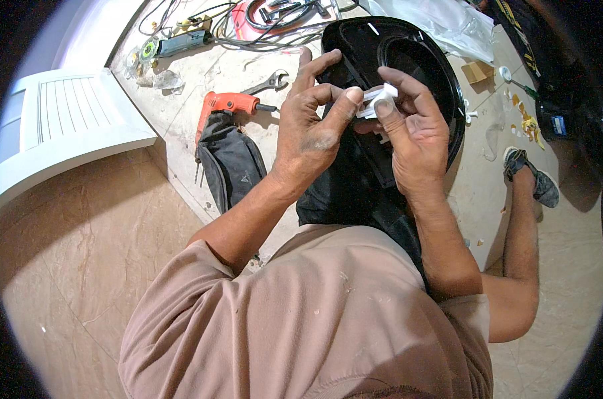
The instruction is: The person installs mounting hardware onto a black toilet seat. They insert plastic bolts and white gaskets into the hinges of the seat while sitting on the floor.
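Note:
My left hand [312, 130] pinches one end of a small white plastic fitting [389, 90] between thumb and fingers. Its other fingers are raised and spread. My right hand [419, 136] grips the same fitting from the other side, thumb over it. The fingertips cover part of the piece, so its exact kind is hard to make out. Directly beneath both hands is a glossy black oval piece [441, 80] with a rounded recess, partly hidden by my hands and dark trousers.
Left of my arms lie a red power drill [229, 102], an adjustable wrench [269, 81] and a black bag [231, 159]. Farther off are an angle grinder [181, 42] and cables [248, 41]. A white louvred panel [75, 113] is at left; clear plastic sheeting [441, 25] and cardboard [477, 72] are at right.

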Action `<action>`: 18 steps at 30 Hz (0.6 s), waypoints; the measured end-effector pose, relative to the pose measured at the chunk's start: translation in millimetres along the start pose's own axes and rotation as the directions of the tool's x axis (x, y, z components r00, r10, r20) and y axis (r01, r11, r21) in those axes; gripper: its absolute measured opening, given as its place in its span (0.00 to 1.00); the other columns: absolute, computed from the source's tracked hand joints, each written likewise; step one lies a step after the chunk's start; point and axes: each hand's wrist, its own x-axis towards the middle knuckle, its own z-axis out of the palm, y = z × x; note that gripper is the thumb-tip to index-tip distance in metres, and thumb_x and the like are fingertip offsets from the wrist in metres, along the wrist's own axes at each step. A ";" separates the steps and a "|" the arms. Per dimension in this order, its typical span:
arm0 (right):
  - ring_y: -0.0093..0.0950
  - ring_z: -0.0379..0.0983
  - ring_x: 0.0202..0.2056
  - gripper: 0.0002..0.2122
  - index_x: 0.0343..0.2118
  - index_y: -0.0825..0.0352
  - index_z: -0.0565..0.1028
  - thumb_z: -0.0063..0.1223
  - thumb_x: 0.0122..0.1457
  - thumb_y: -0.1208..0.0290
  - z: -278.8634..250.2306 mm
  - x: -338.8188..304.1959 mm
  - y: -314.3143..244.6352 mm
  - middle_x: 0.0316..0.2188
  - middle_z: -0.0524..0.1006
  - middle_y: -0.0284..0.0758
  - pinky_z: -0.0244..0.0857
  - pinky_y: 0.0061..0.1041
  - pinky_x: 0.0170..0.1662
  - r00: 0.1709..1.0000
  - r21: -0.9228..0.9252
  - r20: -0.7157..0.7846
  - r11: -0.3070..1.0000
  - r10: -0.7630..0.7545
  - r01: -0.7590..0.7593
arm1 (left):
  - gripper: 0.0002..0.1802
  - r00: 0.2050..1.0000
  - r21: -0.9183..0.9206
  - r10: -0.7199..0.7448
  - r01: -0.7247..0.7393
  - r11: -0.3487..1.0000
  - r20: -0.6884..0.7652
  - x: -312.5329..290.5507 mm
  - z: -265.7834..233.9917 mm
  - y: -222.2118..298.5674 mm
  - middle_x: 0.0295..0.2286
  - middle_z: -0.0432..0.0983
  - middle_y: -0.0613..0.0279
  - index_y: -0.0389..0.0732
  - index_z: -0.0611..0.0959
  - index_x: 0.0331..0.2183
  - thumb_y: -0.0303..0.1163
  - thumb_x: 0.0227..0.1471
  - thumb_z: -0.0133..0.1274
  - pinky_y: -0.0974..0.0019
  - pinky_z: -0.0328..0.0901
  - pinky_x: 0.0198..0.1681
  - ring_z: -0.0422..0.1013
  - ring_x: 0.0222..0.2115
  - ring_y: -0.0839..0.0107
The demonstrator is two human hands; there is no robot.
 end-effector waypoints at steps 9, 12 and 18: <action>0.22 0.78 0.42 0.18 0.52 0.69 0.76 0.60 0.58 0.85 -17.0 3.8 -12.9 0.40 0.82 0.34 0.75 0.22 0.43 0.995 -0.003 0.092 0.999 0.047 -0.047 | 0.18 1.000 -0.065 -0.002 0.004 0.998 0.022 2.1 -3.0 6.1 0.57 0.68 0.40 0.36 0.88 0.26 0.41 0.58 0.60 0.46 0.47 0.67 0.52 0.67 0.43; 0.22 0.80 0.39 0.14 0.46 0.69 0.79 0.60 0.56 0.86 -24.8 6.0 -13.2 0.35 0.82 0.34 0.74 0.22 0.42 1.000 -0.319 0.015 0.948 0.013 -0.008 | 0.18 1.000 -0.008 -0.009 0.009 1.000 0.000 0.9 -4.6 9.7 0.54 0.70 0.45 0.35 0.87 0.24 0.39 0.58 0.60 0.52 0.60 0.59 0.65 0.56 0.56; 0.26 0.79 0.34 0.08 0.34 0.71 0.81 0.58 0.51 0.88 -39.1 15.5 -12.6 0.31 0.81 0.36 0.71 0.23 0.39 0.964 -0.463 0.194 0.849 -0.181 0.253 | 0.13 0.967 -0.276 -0.200 0.238 0.931 0.159 2.2 -5.5 21.2 0.36 0.80 0.59 0.34 0.84 0.33 0.36 0.63 0.57 0.72 0.67 0.35 0.75 0.32 0.74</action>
